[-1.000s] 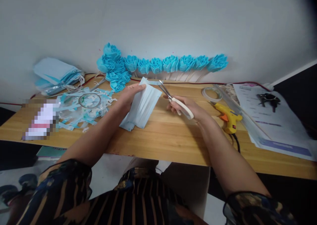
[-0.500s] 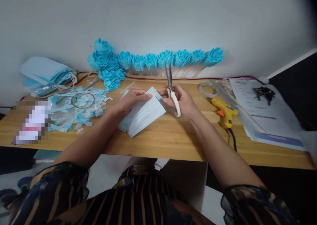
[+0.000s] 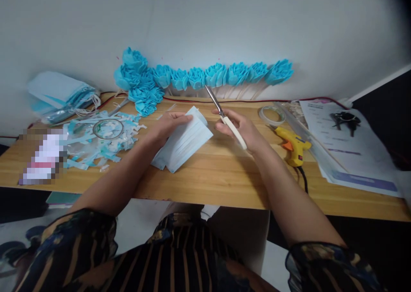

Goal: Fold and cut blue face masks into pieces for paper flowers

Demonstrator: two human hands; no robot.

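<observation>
My left hand (image 3: 168,127) grips a pale blue pleated face mask (image 3: 184,142) by its upper left edge, its lower corner resting on the wooden table (image 3: 218,176). My right hand (image 3: 240,129) is closed around the white handles of a pair of scissors (image 3: 224,116). The steel blades point up and to the left, just right of the mask's top corner and apart from it.
A row of blue mask flowers (image 3: 205,75) leans on the wall. Left lie cut mask scraps with a tape ring (image 3: 107,129) and a stack of masks (image 3: 61,95). Right are a tape roll (image 3: 272,114), a yellow glue gun (image 3: 293,144), papers and keys (image 3: 345,120).
The strip cut from the mask's top edge is gone. The mask turned and dropped flatter. The scissors swung upright beside the mask, then tilted back left as my right hand drew away.
</observation>
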